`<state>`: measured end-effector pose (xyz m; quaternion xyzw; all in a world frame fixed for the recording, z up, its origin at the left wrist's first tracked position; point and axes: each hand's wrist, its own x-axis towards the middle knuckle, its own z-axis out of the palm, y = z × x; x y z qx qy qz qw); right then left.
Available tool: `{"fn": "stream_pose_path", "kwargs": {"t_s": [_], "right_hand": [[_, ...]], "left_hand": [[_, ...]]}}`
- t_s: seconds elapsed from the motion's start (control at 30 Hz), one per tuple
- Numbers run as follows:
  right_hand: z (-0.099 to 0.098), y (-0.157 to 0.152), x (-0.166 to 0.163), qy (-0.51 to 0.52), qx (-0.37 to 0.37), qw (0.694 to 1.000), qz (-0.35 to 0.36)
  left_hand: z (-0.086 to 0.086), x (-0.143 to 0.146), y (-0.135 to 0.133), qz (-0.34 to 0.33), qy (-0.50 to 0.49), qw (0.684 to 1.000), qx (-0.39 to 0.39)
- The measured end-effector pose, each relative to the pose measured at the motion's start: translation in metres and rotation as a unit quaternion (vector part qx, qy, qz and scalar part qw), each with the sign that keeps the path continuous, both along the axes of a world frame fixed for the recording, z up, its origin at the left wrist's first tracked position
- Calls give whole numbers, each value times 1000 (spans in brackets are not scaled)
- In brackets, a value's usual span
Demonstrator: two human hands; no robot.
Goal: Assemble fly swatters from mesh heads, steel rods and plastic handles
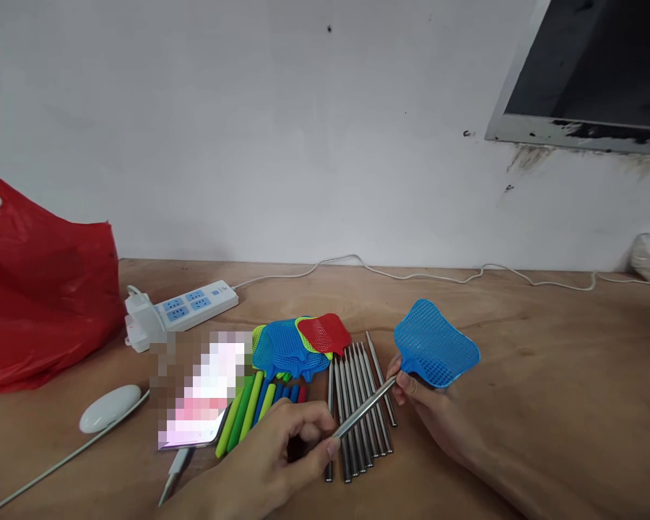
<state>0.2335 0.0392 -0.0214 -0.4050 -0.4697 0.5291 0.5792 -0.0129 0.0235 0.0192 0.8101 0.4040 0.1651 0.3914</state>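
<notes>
My left hand (282, 455) pinches the lower end of a shiny metal rod (365, 409). My right hand (422, 397) grips the neck of a blue fly swatter head (436, 345), where the rod's upper end meets it; my fingers partly cover that joint. Beneath the held rod, several loose metal rods (357, 426) lie side by side on the table. Behind them is a pile of fly swatter heads, with a red head (325, 334) on top of blue heads (282, 347) and yellow-green ones. Several green, yellow and blue handle sleeves (243, 412) lie left of the rods.
A phone (209, 393) with a blurred screen lies left, plugged into a white cable (178, 466). Behind it are a power strip (195, 305) and a red plastic bag (43, 289). A white mouse-shaped object (110, 409) sits at left. A thin cord (412, 276) runs along the wall.
</notes>
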Motion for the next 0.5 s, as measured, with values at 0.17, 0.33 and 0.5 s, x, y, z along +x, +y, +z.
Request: {"fn": "stream_pose_path", "kwargs": {"t_s": [0.17,0.33,0.5], "right_hand": [[10,3,0,54,-31,998,-23],[13,5,1,104,-46,991,-65],[13,7,1,125,-50,988,-71]], "left_hand": [[2,0,3,3,-15,1000,-14],[4,2,4,12,-24,999,-32],[-2,0,6,4,-26,997,-72]]}}
